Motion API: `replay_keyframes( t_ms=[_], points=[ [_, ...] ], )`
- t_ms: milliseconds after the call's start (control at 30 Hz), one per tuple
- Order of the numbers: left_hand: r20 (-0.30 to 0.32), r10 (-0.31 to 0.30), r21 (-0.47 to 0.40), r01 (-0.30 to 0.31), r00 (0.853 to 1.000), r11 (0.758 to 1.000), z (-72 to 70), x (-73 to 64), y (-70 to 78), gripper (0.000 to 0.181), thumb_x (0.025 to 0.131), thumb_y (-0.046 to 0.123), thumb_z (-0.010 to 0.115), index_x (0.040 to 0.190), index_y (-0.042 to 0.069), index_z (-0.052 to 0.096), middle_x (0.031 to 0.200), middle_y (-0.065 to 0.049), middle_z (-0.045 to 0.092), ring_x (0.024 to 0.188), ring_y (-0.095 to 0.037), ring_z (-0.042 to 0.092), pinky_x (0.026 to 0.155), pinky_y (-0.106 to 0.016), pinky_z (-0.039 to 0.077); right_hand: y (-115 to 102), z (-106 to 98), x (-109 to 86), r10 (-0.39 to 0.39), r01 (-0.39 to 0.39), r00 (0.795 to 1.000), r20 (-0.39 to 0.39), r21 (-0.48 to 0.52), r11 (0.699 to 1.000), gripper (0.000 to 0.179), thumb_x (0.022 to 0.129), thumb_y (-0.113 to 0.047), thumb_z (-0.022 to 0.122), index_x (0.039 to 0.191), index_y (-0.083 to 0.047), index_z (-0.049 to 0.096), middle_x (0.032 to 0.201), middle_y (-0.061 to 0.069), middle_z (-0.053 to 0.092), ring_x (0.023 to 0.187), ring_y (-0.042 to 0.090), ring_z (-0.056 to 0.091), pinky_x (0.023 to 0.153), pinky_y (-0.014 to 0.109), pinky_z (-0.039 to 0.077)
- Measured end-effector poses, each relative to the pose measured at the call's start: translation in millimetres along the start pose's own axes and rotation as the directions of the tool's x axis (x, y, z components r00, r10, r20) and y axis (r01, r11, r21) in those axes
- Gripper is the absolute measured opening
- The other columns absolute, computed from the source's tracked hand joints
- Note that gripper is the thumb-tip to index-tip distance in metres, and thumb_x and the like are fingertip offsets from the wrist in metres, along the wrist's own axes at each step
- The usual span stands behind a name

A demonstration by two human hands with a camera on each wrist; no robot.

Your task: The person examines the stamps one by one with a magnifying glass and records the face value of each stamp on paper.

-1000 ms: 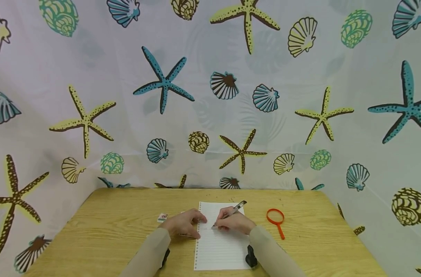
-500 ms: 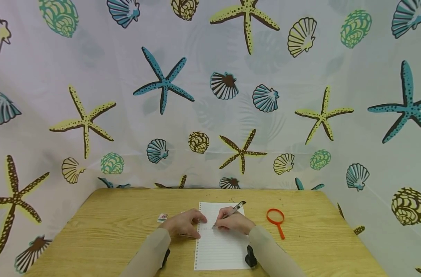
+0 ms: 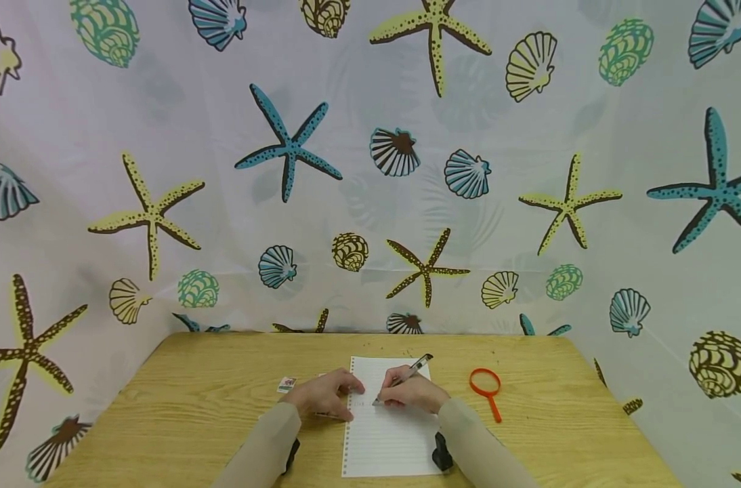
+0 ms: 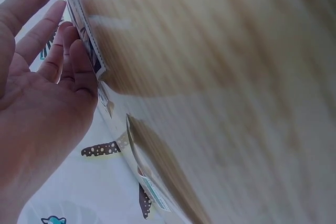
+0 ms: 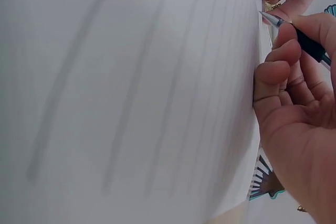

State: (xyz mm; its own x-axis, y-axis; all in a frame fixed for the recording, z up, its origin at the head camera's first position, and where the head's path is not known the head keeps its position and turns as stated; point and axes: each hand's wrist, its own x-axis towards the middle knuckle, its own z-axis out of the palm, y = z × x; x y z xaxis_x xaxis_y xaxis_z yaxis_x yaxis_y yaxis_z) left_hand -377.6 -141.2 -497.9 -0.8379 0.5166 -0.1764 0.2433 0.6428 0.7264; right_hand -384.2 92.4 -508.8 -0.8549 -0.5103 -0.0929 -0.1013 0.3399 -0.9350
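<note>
A sheet of lined, hole-edged paper (image 3: 387, 444) lies on the wooden table, with a short line of faint handwriting near its left side. My right hand (image 3: 412, 392) pinches a pen (image 3: 416, 367), its tip at the paper just after the writing. In the right wrist view the pen (image 5: 310, 45) has a dark grip and a metal tip. Loosely bent, the fingers of my left hand (image 3: 323, 394) rest at the sheet's left edge. Below that hand, the left wrist view has a small stamp-like piece with a perforated edge (image 4: 86, 30); whether the fingers press it, I cannot tell.
A red magnifying glass (image 3: 485, 393) lies right of the paper. Left of it, by my left hand, is a small printed stamp-like piece (image 3: 286, 384). A curled one (image 4: 152, 184) shows in the left wrist view. A shell-patterned curtain (image 3: 370, 203) surrounds the table (image 3: 212, 379).
The pen tip shifts very slightly at the end of the writing. My left hand, the paper and the magnifying glass stay where they were.
</note>
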Motion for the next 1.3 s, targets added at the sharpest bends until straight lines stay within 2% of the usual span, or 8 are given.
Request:
replay_keyframes(
  t_ms=[133, 500, 867, 1300],
  points=[
    [-0.001, 0.001, 0.013, -0.001, 1.0, 1.0, -0.7, 0.9, 0.5, 0.045, 0.075, 0.004, 0.083, 0.116, 0.012, 0.069, 0.118, -0.004, 0.056, 0.108, -0.022, 0.05, 0.103, -0.05, 0.039, -0.2, -0.5, -0.2, 0.021, -0.021, 0.999, -0.03, -0.01, 1.0, 0.011, 0.085, -0.007, 0.069, 0.079, -0.007, 0.06, 0.069, 0.0, 0.064, 0.057, 0.01, 0.049, 0.054, 0.023, 0.04],
    [-0.001, 0.0, 0.0, 0.0, 1.0, 1.0, -2.3, 1.3, 1.1, 0.045, 0.075, 0.003, 0.083, 0.117, 0.012, 0.069, 0.119, -0.004, 0.056, 0.11, -0.023, 0.05, 0.104, -0.051, 0.039, -2.0, 0.5, -0.4, -0.002, 0.001, 1.0, -0.022, -0.037, 0.999, 0.01, 0.086, -0.006, 0.068, 0.081, -0.005, 0.059, 0.067, 0.0, 0.061, 0.055, 0.01, 0.046, 0.054, 0.024, 0.038],
    [0.007, -0.003, 0.006, 0.003, 1.0, 1.0, -0.9, 0.8, -0.3, 0.045, 0.075, 0.005, 0.083, 0.117, 0.013, 0.068, 0.119, -0.003, 0.056, 0.11, -0.023, 0.05, 0.104, -0.051, 0.038, 1.6, -1.3, -2.6, 0.035, -0.035, 0.998, -0.054, 0.001, 0.999, 0.011, 0.086, -0.009, 0.069, 0.08, -0.007, 0.06, 0.069, 0.001, 0.063, 0.057, 0.011, 0.047, 0.054, 0.024, 0.038],
    [0.005, -0.008, 0.018, 0.008, 1.0, 1.0, -0.1, 2.3, -2.2, 0.045, 0.075, 0.006, 0.083, 0.117, 0.014, 0.068, 0.12, -0.003, 0.055, 0.11, -0.023, 0.05, 0.104, -0.051, 0.039, 3.2, -1.4, -2.2, 0.015, -0.016, 0.999, -0.041, -0.015, 1.0, 0.011, 0.085, -0.005, 0.068, 0.079, -0.008, 0.06, 0.069, -0.002, 0.065, 0.058, 0.009, 0.05, 0.054, 0.022, 0.039]
  ],
)
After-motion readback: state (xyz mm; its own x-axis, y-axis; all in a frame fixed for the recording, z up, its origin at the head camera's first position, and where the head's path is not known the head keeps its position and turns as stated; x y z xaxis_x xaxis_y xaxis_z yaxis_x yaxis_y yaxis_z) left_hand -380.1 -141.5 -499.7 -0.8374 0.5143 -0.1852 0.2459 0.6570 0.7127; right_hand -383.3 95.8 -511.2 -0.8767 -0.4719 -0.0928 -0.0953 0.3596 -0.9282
